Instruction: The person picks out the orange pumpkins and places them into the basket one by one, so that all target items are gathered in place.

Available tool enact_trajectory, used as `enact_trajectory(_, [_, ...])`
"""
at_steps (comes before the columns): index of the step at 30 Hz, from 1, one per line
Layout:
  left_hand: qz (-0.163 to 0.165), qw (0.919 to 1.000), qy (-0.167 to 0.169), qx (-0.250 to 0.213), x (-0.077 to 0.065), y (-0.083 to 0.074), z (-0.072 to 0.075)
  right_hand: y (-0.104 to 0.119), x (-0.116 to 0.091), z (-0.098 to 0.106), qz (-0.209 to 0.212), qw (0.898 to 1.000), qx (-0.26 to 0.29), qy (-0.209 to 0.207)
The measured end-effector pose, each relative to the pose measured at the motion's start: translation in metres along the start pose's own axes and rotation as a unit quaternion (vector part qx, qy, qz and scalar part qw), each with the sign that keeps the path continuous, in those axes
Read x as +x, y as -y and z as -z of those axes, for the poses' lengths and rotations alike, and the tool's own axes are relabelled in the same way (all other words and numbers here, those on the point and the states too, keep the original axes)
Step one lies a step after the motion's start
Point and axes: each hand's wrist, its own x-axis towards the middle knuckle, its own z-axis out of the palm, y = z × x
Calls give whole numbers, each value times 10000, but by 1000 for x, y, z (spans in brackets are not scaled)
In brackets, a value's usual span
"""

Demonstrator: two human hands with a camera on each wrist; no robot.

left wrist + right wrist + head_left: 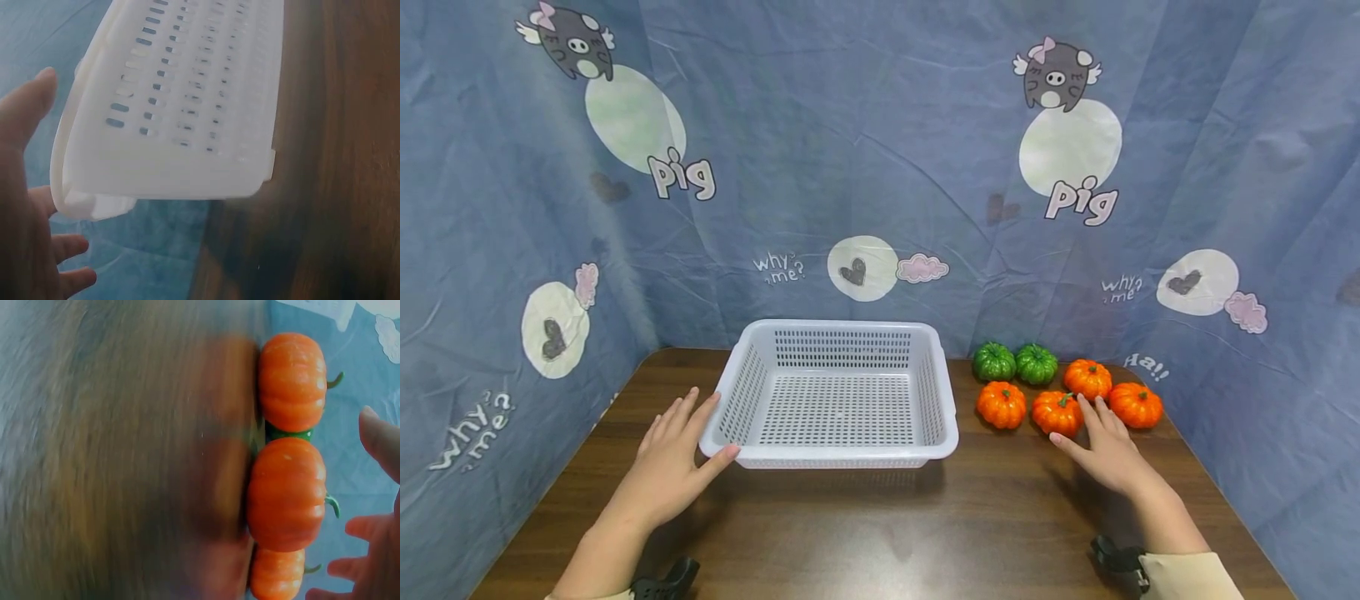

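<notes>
A white perforated plastic basket (838, 408) sits on the table, with nothing inside it. My left hand (670, 467) is at the basket's left front corner, fingers spread along the rim; the left wrist view shows the thumb and fingertips beside the basket wall (169, 169). Over at the right, my right hand (1108, 454) hovers with straight, spread fingers close by an orange toy pumpkin (1056, 414). Another orange pumpkin (1136, 406) lies just right of its fingertips. Seen from the right wrist, an orange pumpkin (287, 494) stands near the fingers, which hold nothing.
Two green pumpkins (994, 362) stand at the back edge, right of the basket. More orange pumpkins (1001, 405) are grouped in front and beside them. A blue printed cloth (880, 167) hangs behind and at both sides of the brown wooden table (880, 525).
</notes>
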Motion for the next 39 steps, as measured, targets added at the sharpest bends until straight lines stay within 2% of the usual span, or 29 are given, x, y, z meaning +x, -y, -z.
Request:
enact_trajectory(7, [60,9985,-101,-534,6,-4,0,-2,8,-6,-1,9990,435,-128])
enact_trajectory(14, [163,9898,-218,-1398,9,0,-5,-4,14,-10,-235,9954,905,-213])
enact_trajectory(21, [397,9774,53,-2078,8,-1,-8,-6,19,-13,-480,9901,1275,-345])
enact_trajectory(27, [483,9695,203,-2396,8,-2,-7,-10,24,-17,-688,9848,1573,-272])
enact_trajectory(35, [641,9529,418,-2933,8,1,-10,-11,29,-22,-832,9756,2014,-258])
enact_trajectory(39, [679,9407,520,-3283,6,3,-11,-10,30,-23,-879,9750,2024,-264])
